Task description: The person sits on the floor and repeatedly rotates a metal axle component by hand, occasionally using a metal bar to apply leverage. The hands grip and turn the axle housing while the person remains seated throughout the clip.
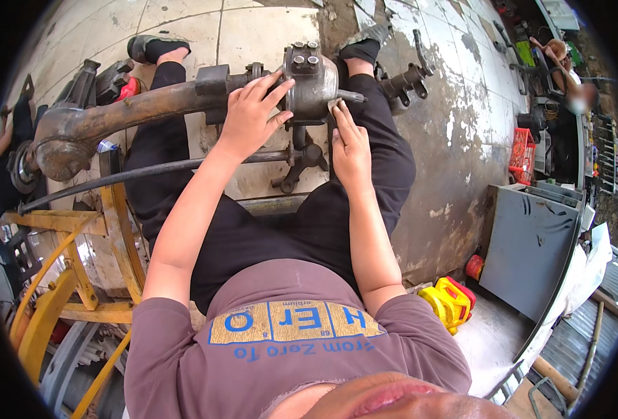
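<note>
A long rusty vehicle axle (138, 108) lies across in front of me, its rounded rusty housing (61, 150) at the left. At its right end is a greasy metal hub (312, 87) with bolts on top and a thin spindle (351, 96) pointing right. My left hand (249, 119) lies open against the hub's left side, fingers spread. The fingers of my right hand (351, 143) are pressed together on a small pale scrap (334, 104) at the hub's right face, by the spindle's base. I cannot make out what the scrap is. A dark rod (183, 165) runs below the axle to a joint arm (302, 167).
A yellow metal frame (117, 230) stands at the left. Right of my leg lies a dark steering part (408, 82). Farther right are a red crate (523, 155), a grey metal cabinet (529, 244) and a yellow-red container (448, 302). Another person (567, 73) sits at far right.
</note>
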The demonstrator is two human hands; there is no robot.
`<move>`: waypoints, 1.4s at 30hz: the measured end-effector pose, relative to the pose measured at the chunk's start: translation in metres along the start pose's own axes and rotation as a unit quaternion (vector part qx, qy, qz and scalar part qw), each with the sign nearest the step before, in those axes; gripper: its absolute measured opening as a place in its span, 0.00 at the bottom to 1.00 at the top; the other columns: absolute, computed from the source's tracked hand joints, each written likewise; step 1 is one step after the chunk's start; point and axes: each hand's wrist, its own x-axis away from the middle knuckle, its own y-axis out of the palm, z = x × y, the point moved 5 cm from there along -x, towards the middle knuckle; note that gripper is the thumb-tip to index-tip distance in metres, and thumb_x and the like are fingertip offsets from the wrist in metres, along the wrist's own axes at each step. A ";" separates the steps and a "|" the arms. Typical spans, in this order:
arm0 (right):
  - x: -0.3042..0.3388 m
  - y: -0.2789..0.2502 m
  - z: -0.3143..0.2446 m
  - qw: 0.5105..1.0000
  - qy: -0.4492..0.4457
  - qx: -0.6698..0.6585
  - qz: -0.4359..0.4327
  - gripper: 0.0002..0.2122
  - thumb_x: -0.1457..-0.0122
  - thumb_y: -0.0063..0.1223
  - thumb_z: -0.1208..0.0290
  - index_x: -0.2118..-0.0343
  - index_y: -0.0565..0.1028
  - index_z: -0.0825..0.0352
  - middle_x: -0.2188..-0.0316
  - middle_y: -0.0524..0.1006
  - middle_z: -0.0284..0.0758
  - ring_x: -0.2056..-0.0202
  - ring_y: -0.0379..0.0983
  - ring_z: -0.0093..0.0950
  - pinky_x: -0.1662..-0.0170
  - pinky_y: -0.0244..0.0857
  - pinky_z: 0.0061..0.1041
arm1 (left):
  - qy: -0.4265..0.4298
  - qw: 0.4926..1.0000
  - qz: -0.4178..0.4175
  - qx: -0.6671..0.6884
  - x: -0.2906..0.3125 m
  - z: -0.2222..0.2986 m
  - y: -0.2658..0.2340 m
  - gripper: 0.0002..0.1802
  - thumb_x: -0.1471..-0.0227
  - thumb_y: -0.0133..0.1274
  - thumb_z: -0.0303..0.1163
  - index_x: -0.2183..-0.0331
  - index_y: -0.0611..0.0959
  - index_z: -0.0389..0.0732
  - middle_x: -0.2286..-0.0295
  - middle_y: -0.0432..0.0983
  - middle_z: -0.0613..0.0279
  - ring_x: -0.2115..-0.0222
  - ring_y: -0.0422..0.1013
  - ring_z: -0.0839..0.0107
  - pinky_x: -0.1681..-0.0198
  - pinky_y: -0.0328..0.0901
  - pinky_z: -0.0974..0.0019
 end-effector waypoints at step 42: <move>-0.041 0.009 0.006 0.999 -0.027 0.025 0.022 0.28 0.38 0.56 0.81 0.34 0.78 0.59 0.31 0.77 0.31 0.55 0.75 0.45 0.45 0.75 0.39 | -0.007 0.998 -0.003 0.060 -0.003 -0.008 0.004 0.36 0.43 0.70 0.52 0.36 0.81 0.57 0.33 0.73 0.64 0.35 0.67 0.55 0.33 0.55 0.50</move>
